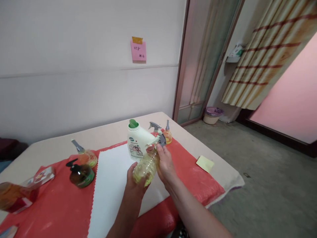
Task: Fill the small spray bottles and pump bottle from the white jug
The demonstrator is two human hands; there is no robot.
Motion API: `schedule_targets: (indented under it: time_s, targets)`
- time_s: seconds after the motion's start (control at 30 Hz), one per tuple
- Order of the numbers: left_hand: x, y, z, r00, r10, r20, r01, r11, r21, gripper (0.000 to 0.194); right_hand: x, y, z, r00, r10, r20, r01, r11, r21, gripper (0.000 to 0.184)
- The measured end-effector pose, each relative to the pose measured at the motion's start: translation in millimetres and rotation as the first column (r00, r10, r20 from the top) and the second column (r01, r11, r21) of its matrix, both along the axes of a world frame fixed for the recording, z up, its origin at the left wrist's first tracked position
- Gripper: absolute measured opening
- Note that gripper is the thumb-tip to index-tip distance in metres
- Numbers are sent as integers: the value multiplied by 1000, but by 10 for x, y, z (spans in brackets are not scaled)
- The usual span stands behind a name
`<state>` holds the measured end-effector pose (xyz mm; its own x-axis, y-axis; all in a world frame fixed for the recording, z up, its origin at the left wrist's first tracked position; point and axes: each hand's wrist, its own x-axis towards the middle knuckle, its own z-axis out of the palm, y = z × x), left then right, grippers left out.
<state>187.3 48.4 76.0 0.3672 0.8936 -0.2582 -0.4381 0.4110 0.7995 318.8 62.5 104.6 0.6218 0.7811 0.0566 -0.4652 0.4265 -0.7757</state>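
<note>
A clear spray bottle (145, 168) with yellowish liquid is tilted in the air between my hands, its grey and white spray head pointing up and to the right. My left hand (135, 180) wraps round the lower part of the bottle. Fingers of my right hand (165, 162) close around the neck, just below the spray head. Right behind stands a white detergent jug (135, 145) with an open green spout, upright on a white sheet (111, 185).
Two more spray bottles, one orange (168, 136), stand behind my right hand. At left on the red cloth (66, 205) are another spray bottle (86, 158), a brown pump bottle (81, 175), a packet (41, 177) and an orange container (15, 197). A yellow note (205, 164) lies at right.
</note>
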Motion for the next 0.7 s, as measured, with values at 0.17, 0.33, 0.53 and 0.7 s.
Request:
schedule_targets:
  time_s: [0.17, 0.33, 0.53, 0.7]
  targets:
    - [-86, 12, 10, 962, -234, 143, 267, 916, -300, 64, 24, -19, 11, 993, 84, -87, -82, 996, 23, 35]
    - [-89, -49, 65, 990, -133, 45, 137, 986, -100, 74, 97, -21, 10, 989, 103, -109, -102, 995, 23, 36]
    - [-16, -145, 44, 999, 6, -48, -2, 996, 95, 79, 176, -8, -30, 985, 130, -111, -133, 991, -18, 40]
    - [-43, -80, 60, 995, 44, -90, -38, 997, 70, 79, 190, -18, -43, 984, 166, -64, -170, 983, -65, 42]
